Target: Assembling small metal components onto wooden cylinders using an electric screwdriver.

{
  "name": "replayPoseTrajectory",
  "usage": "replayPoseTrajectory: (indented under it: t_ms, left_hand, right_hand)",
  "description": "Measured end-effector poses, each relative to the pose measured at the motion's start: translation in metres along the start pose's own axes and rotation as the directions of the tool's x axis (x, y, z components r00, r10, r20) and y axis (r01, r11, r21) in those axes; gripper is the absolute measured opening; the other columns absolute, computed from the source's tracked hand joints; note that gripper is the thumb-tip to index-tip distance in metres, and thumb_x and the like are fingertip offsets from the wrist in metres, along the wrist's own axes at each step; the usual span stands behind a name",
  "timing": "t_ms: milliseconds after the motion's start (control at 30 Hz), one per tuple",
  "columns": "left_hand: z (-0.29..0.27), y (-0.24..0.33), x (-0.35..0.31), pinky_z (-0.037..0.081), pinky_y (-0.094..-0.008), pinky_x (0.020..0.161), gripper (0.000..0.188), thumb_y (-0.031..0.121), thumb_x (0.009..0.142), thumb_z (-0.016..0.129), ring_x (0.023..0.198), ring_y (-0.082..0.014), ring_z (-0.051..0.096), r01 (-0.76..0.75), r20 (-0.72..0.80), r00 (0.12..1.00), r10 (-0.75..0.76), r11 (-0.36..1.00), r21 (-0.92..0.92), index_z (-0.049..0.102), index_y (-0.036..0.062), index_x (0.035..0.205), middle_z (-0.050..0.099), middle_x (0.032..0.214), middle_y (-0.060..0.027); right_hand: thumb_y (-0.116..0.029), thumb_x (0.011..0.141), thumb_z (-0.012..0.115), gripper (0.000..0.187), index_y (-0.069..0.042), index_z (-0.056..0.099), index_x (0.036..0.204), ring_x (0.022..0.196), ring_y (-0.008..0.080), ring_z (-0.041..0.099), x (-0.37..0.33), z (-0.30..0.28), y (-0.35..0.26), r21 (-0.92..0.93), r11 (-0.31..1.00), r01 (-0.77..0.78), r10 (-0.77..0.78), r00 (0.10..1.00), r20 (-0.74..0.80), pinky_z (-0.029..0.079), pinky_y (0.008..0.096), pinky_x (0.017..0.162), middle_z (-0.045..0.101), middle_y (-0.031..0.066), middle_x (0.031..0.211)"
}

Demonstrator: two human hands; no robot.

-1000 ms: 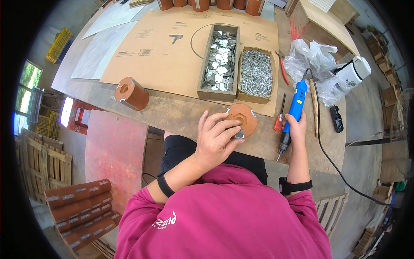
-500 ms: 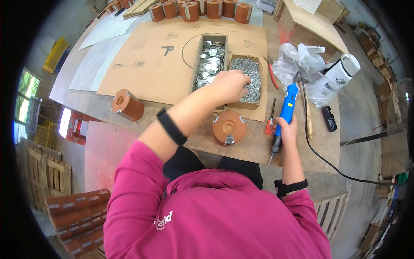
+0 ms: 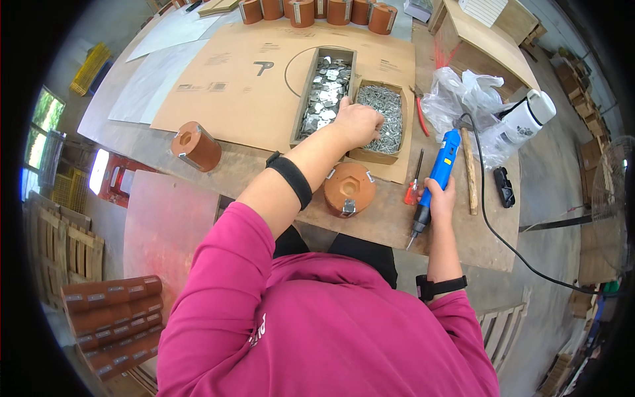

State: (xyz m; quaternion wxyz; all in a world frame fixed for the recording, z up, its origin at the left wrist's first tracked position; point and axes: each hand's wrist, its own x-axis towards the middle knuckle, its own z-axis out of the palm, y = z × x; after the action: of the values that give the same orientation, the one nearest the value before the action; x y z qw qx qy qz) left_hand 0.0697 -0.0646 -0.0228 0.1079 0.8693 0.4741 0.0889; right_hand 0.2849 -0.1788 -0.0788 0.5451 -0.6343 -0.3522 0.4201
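Note:
My left hand (image 3: 360, 126) reaches over a small cardboard box of screws (image 3: 389, 109), with curled fingers down at the screws. Whatever lies between its fingertips is hidden. In my right hand (image 3: 442, 197) is a blue electric screwdriver (image 3: 443, 159), its bit pointing down toward the table's near edge. Between my arms stands a terracotta-coloured cylinder (image 3: 349, 187) with a hollow in its top and small metal plates on its side. Beside the screws, a long box (image 3: 296, 131) holds many small metal plates (image 3: 325, 92).
Another terracotta cylinder (image 3: 197, 147) sits at the left, and several more (image 3: 301, 13) line the back. Right of the boxes lie red-handled pliers (image 3: 422, 118), a red hand screwdriver (image 3: 411, 195), a wooden stick (image 3: 471, 172), plastic bags (image 3: 463, 92), a white bottle (image 3: 526, 119) and a black cable (image 3: 493, 221).
The whole view has shifted slightly. My left hand stays at the screw box, turned a little, with one finger now sticking up. The right hand still holds the electric screwdriver.

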Motion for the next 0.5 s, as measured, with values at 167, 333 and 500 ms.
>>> replayPoseTrajectory:
  t_ms: [167,333,500]
  left_hand:
    - [-0.006,0.005,-0.009,0.030,-0.0393,0.076,0.011,0.026,0.068,0.064,0.076,-0.0196,0.057,-0.002,-0.246,0.969,-0.015,0.998,-0.068,0.063,0.0155,0.071,0.060,0.072,-0.0006]
    - [-0.030,0.026,-0.039,0.041,-0.0350,0.069,0.010,0.019,0.070,0.063,0.071,-0.0187,0.058,-0.054,-0.365,0.927,-0.091,0.928,-0.370,0.065,0.0118,0.077,0.063,0.076,-0.0045]
    - [-0.057,0.038,-0.116,0.046,-0.0229,0.065,0.010,0.005,0.074,0.063,0.073,-0.0111,0.059,-0.017,-0.131,0.959,-0.253,0.410,-0.912,0.063,-0.0006,0.083,0.063,0.078,-0.0071]
  right_hand:
    - [-0.010,0.068,0.060,0.045,0.000,0.037,0.106,0.049,0.0169,0.054,-0.002,0.000,0.000,-0.020,1.000,0.007,-0.008,1.000,-0.014,0.047,0.0299,0.042,0.052,0.0092,0.072]
    - [-0.007,0.067,0.060,0.045,-0.001,0.037,0.106,0.051,0.0175,0.054,-0.002,-0.006,0.001,0.097,0.995,-0.037,0.037,0.999,-0.008,0.047,0.0299,0.044,0.051,0.0085,0.072]
    - [-0.001,0.065,0.059,0.046,-0.003,0.038,0.106,0.064,0.0206,0.056,-0.033,-0.002,-0.064,0.379,0.914,0.143,-0.173,0.984,0.045,0.048,0.0340,0.058,0.051,0.0097,0.081]
